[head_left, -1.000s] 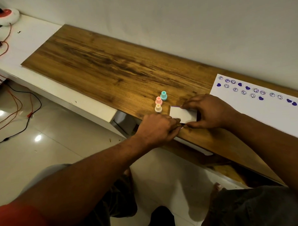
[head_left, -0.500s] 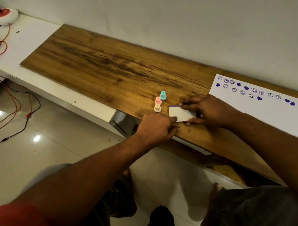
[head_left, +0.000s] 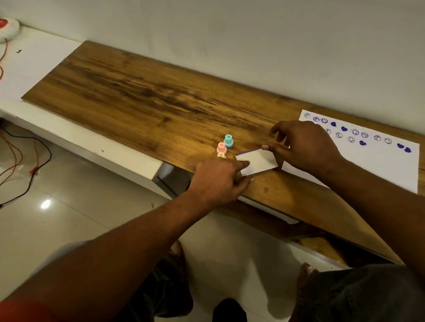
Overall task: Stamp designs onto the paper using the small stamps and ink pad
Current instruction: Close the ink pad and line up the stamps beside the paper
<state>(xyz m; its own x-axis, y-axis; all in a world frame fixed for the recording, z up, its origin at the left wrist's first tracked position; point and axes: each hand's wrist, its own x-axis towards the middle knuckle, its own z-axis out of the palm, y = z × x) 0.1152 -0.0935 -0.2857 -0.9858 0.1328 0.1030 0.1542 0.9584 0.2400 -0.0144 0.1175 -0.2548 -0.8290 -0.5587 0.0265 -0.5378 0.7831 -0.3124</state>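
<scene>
Stamps and their ink pad [head_left: 256, 161] sit close together near the front edge of the wooden board [head_left: 136, 91], and that crowding is my main worry. My left hand [head_left: 217, 180] pinches the pad's near-left corner between thumb and forefinger, while my right hand [head_left: 305, 145] grips its right end with the thumb low and a fingertip on the far edge, the other fingers loosely spread above. The white case looks tilted, and a thin purple line shows along its far edge at 12 o'clock, so I judge I am prying the lid open. If it pops suddenly, my left knuckles could knock the cream stamp [head_left: 221, 155], which sits just beside them at 11 o'clock and is half hidden. The pink stamp [head_left: 221, 147] and teal stamp [head_left: 228, 140] stand upright just beyond, toward 12 o'clock, and could topple in turn. The pad also lies close to the board's front edge, so a slip could send it to the floor. Inky fingers might smear the paper [head_left: 375, 162], which lies at 3 o'clock, partly under my right wrist. Its far edge already carries purple smiley faces and hearts in loose rows; the near part is blank.
</scene>
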